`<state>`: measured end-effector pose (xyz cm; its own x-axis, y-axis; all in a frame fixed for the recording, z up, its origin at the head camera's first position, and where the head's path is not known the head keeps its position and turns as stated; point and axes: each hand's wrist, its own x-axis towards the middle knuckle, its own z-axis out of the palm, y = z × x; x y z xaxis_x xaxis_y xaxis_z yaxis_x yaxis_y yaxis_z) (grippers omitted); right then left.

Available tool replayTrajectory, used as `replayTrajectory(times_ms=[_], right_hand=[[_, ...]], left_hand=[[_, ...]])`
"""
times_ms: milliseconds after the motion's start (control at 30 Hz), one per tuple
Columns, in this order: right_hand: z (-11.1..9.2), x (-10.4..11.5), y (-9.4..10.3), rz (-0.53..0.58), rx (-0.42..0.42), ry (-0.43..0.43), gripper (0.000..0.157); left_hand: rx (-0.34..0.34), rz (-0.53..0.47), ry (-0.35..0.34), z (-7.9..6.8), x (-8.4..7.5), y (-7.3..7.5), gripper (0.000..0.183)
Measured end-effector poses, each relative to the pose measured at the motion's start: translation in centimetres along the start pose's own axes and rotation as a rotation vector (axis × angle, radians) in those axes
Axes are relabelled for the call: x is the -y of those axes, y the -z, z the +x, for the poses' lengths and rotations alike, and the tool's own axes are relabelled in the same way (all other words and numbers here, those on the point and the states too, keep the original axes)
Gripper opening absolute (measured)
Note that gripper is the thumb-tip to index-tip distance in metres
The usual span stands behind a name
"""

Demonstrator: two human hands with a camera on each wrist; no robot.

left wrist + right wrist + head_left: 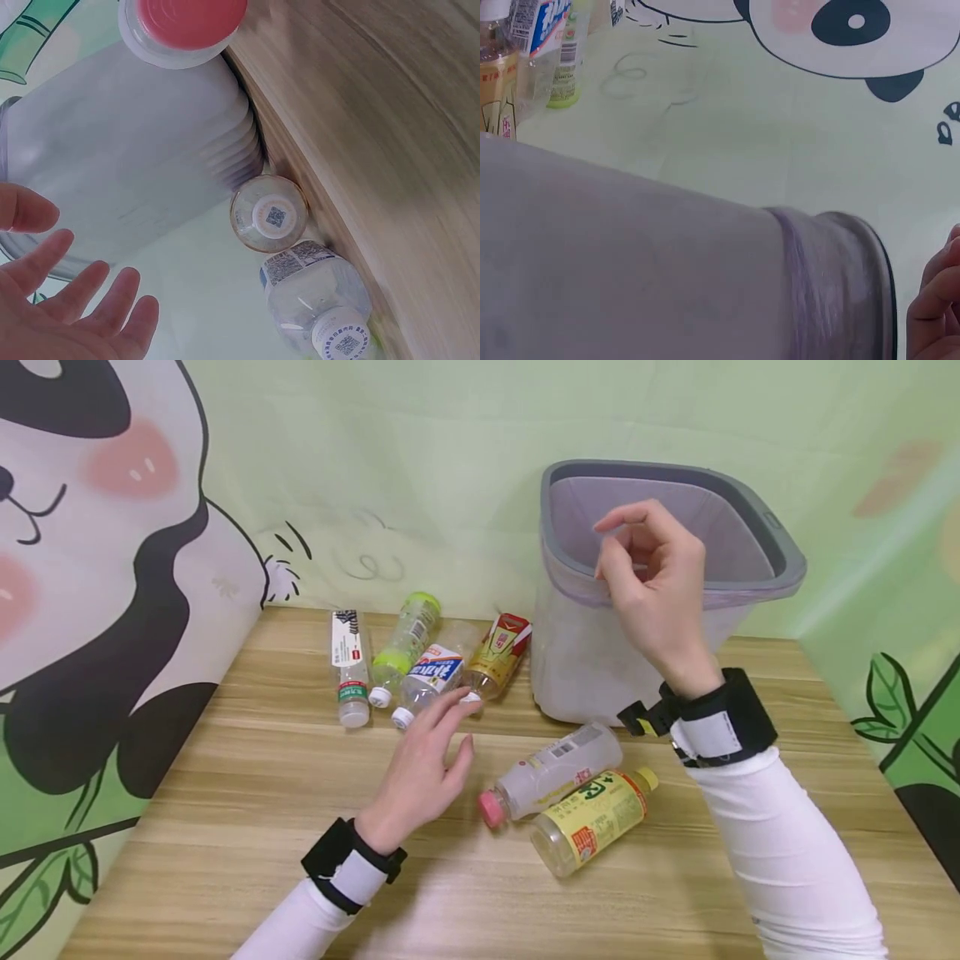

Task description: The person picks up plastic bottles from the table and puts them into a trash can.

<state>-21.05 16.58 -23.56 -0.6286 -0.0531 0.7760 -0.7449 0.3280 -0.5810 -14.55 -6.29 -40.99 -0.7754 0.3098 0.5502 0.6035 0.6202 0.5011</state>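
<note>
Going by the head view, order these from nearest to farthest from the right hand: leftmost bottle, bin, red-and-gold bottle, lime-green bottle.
From the right hand:
1. Bin, right behind it.
2. Red-and-gold bottle, just left of the bin.
3. Lime-green bottle, farther left.
4. Leftmost bottle, at the row's far left end.

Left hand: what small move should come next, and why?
Probably ease the left hand down onto the red-and-tan bottle and grip it: the hand is open, holds nothing, and in the head view its fingertips appear over that bottle's near end.
</note>
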Motion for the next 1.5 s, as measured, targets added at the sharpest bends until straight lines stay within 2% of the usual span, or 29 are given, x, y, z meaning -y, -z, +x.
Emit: replayTrajectory(times_ms=[100, 267, 600, 700, 833, 1000, 1333, 1500], right_hand=[[-1.5, 0.1, 0.1, 0.011, 0.031, 0.058, 0.016], [-4.1, 0.0, 0.4, -0.048, 0.173, 0.088, 0.017], [-8.3, -2.3, 1.3, -0.221, 0.454, -0.043, 0.015], [-9.5, -3.1, 1.7, -0.286, 0.515, -0.107, 0.014], [-10.9, -4.1, 2.3, -0.306, 0.564, -0.187, 0.015], [-12.3, -4.9, 3.0, -0.296, 0.545, -0.259, 0.017], [-13.9, -4.8, 4.2, -0.236, 0.355, -0.486, 0.022], [-14.5, -4.8, 4.3, -0.173, 0.272, -0.538, 0.024]], left_hand=[[0.015, 0.006, -0.004, -0.2, -0.1, -0.1, 0.04], [0.06, 0.019, -0.024, -0.6, -0.3, -0.4, 0.041], [0.194, 0.048, -0.054, -1.1, -0.8, -1.6, 0.041], [0.222, 0.063, -0.069, -1.1, -1.0, -2.0, 0.039], [0.266, 0.077, -0.069, -1.0, -1.2, -2.3, 0.039], [0.344, 0.109, -0.066, -0.6, -1.5, -2.8, 0.042], [0.473, 0.158, -0.036, 1.0, -3.2, -4.4, 0.049], [0.529, 0.167, -0.006, 2.0, -3.9, -5.6, 0.054]])
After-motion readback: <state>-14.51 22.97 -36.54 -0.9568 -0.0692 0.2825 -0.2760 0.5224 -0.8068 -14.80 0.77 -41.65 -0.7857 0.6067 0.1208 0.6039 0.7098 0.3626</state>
